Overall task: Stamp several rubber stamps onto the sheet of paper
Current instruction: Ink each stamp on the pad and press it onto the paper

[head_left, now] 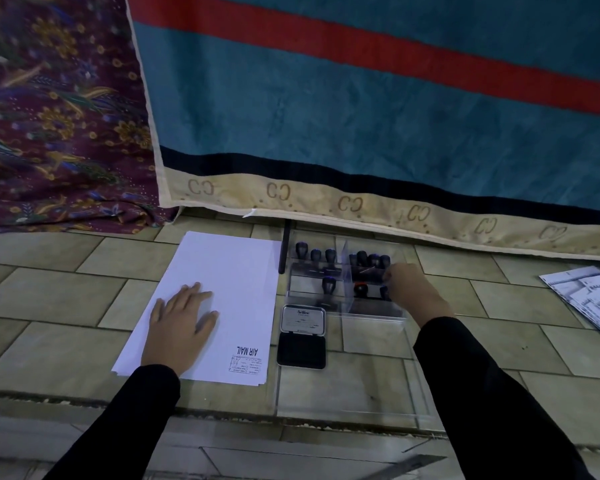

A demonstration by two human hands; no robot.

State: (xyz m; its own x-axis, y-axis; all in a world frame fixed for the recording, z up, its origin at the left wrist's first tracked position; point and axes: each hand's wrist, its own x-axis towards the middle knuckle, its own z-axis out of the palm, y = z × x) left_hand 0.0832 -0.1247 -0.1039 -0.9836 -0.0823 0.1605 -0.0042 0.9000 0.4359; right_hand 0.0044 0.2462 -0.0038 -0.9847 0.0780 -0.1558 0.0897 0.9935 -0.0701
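Your left hand lies flat, fingers straight, on the sheet of paper. Right of it sits the open ink pad. Your right hand is among the rubber stamps; whether it grips one is unclear.

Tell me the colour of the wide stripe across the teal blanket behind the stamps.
Red; the stripe crosses the blanket, clearest in the head view.

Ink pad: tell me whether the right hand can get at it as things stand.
Probably yes. The ink pad lies open and uncovered beside the stamp tray, where the right hand is; nothing stands between them.
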